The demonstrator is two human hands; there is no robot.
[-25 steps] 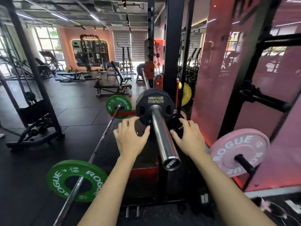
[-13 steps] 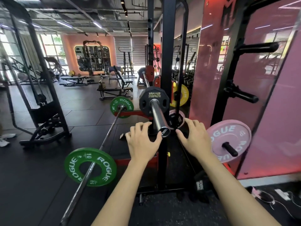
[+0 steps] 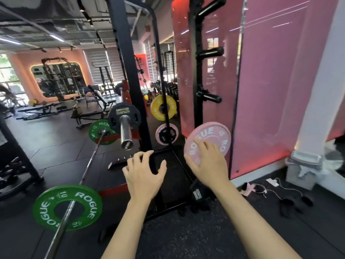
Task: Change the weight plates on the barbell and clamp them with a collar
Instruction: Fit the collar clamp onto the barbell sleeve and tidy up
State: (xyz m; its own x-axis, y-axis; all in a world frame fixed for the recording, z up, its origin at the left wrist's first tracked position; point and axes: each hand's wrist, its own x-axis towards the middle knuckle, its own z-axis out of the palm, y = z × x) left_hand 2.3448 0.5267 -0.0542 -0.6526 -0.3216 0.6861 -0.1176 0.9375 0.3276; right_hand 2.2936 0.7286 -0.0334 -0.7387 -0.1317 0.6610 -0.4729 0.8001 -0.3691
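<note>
Right hand [image 3: 207, 165] now over pink ROGUE plate [image 3: 209, 139]

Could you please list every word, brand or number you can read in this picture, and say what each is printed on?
"ROGUE" and "10": near green plate on the floor barbell.
"ROGUE" and "10": far green plate.
"ROGUE": pink plate on the storage peg.
"HAMMER STRENGTH": black plate on the racked barbell.
Too blurred to read: yellow plate, racked bar's end cap, small black plate.

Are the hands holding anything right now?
No. The left hand is open in the air, holding nothing. The right hand is spread open in front of the pink plate, without gripping it.
</note>
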